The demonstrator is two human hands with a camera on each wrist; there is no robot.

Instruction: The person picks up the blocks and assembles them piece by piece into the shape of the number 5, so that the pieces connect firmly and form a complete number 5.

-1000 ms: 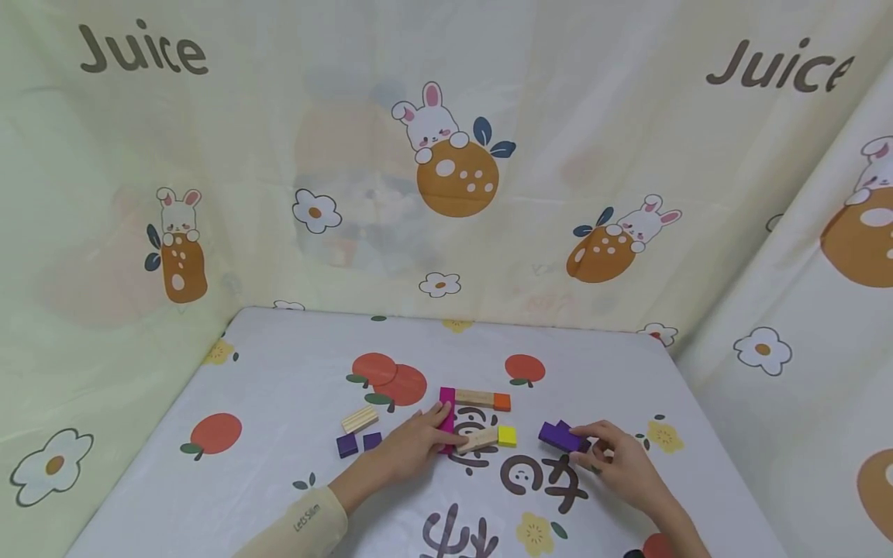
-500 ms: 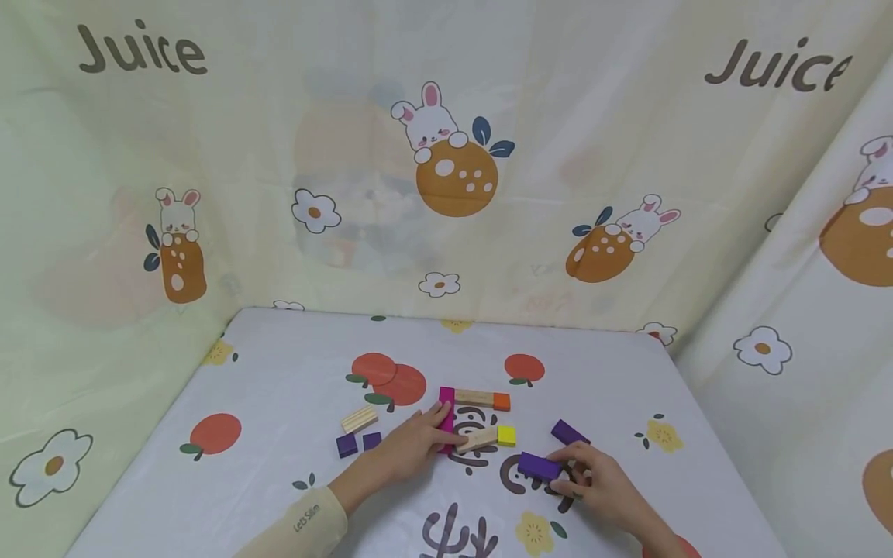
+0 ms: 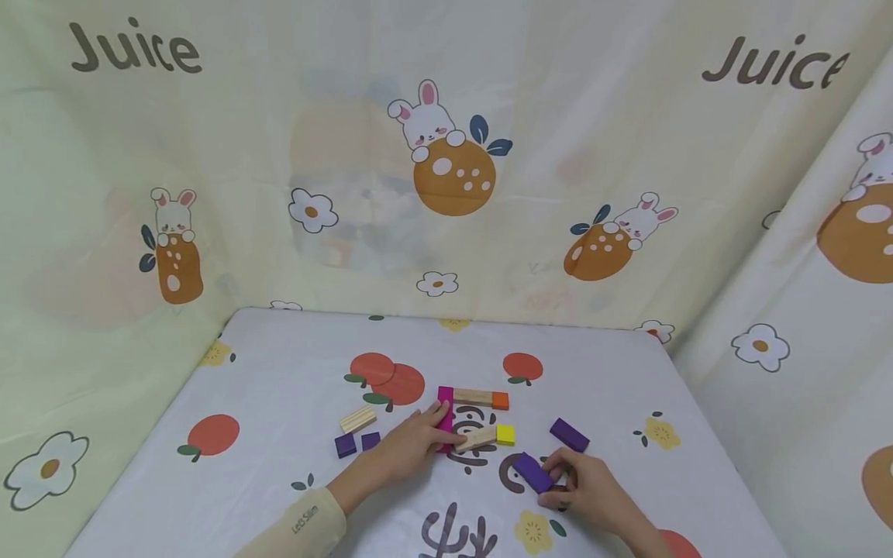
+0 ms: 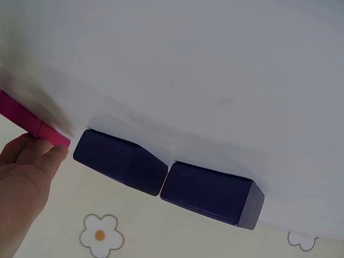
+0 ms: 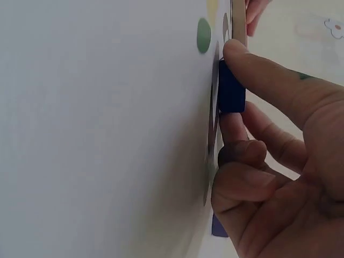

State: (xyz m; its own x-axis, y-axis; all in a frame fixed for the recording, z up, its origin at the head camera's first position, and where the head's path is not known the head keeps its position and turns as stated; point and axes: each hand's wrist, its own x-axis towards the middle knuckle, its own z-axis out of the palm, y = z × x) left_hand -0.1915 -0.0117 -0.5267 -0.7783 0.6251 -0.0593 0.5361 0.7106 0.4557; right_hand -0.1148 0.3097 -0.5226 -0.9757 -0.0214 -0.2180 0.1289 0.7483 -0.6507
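My left hand (image 3: 401, 451) rests with its fingertips on a magenta block (image 3: 446, 394) and its thumb by a plain wooden block (image 3: 480, 439). A seam splits the magenta piece in the left wrist view. The fingers and thumb of my right hand (image 3: 584, 487) pinch a purple block (image 3: 532, 471) at its right end, low over the tablecloth. Behind that hand lies a second purple block (image 3: 569, 435). A yellow block (image 3: 505, 435) abuts the near wooden block. Farther back, another wooden block (image 3: 474, 397) runs from the magenta block to an orange block (image 3: 500, 401).
Left of my left forearm lie two dark purple blocks (image 3: 345, 446) and a ridged wooden block (image 3: 358, 419). Printed fruit and flowers cover the white tablecloth (image 3: 293, 372). A patterned curtain (image 3: 349, 256) hangs along the table's back and sides.
My right hand has drawn one purple block left and toward me, away from the other purple block, and turned it. The left hand stays in place.
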